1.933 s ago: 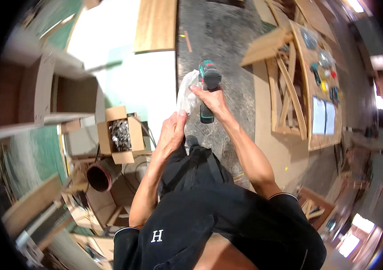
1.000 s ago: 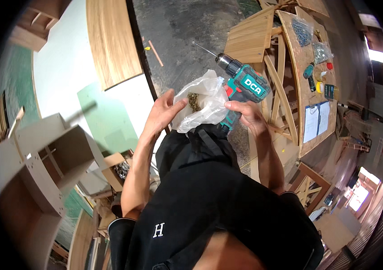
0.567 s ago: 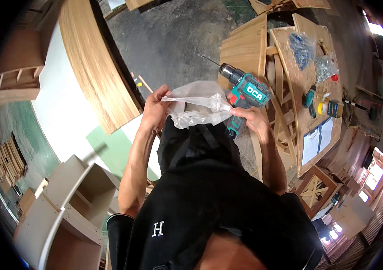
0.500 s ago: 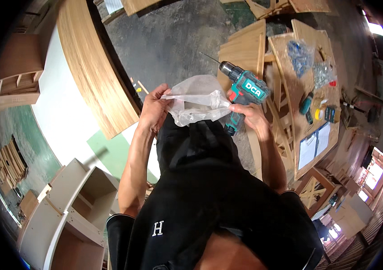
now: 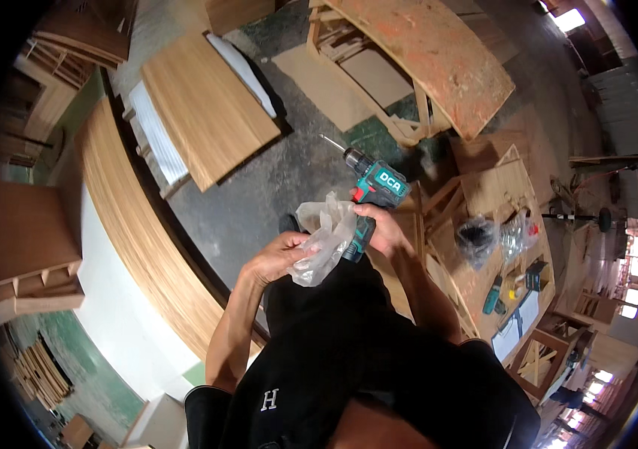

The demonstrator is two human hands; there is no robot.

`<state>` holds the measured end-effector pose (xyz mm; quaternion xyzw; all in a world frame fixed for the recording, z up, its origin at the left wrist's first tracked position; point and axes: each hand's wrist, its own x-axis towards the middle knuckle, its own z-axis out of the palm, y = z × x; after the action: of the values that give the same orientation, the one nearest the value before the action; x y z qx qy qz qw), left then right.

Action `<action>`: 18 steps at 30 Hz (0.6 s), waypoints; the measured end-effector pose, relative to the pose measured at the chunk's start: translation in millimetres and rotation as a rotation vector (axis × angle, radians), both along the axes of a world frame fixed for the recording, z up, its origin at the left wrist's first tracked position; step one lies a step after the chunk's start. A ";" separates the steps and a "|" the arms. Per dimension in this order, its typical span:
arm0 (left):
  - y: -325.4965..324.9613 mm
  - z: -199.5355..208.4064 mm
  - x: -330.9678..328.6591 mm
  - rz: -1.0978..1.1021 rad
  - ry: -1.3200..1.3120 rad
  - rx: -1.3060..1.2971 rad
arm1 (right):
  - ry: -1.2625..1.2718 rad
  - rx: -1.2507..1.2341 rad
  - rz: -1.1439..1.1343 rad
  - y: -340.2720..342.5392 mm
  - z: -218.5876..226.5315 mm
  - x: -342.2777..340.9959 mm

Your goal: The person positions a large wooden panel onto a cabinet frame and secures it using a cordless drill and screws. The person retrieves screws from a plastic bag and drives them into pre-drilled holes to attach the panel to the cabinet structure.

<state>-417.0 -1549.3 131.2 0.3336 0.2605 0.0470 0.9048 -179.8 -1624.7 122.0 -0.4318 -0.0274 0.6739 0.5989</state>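
My left hand (image 5: 280,257) is closed on one side of a crumpled clear plastic bag (image 5: 323,251) in front of my body. My right hand (image 5: 380,227) grips the handle of a teal and black cordless drill (image 5: 381,184), and its fingers also touch the right edge of the bag. The drill's long thin bit points up and to the left. Whether anything small lies inside the bag, I cannot tell.
To the right stands a wooden workbench (image 5: 446,241) with plastic bags of hardware (image 5: 478,241), a second power tool (image 5: 494,295) and a clipboard (image 5: 516,326). On the left lies a long wood-grain panel (image 5: 135,232). Farther off are another panel (image 5: 210,112) and a worn orange-topped table (image 5: 439,56).
The view has shifted, showing more floor and furniture ahead. The bag, stretched between both hands before, is now bunched up and hangs lower, with the hands closer together.
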 end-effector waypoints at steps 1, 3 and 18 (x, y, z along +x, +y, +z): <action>22.8 1.4 7.0 0.068 0.019 -0.061 | -0.007 0.024 -0.062 20.4 12.1 4.6; 74.3 -5.9 21.0 0.240 0.066 -0.206 | 0.112 0.022 -0.062 69.2 36.6 18.2; 461.9 -30.3 228.6 0.752 -0.212 -0.443 | -0.276 0.309 0.235 418.1 -39.3 233.8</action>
<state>-188.4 -1087.4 100.9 0.0073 0.2733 0.3495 0.8962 54.0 -1206.6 82.7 -0.4166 -0.2620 0.6615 0.5659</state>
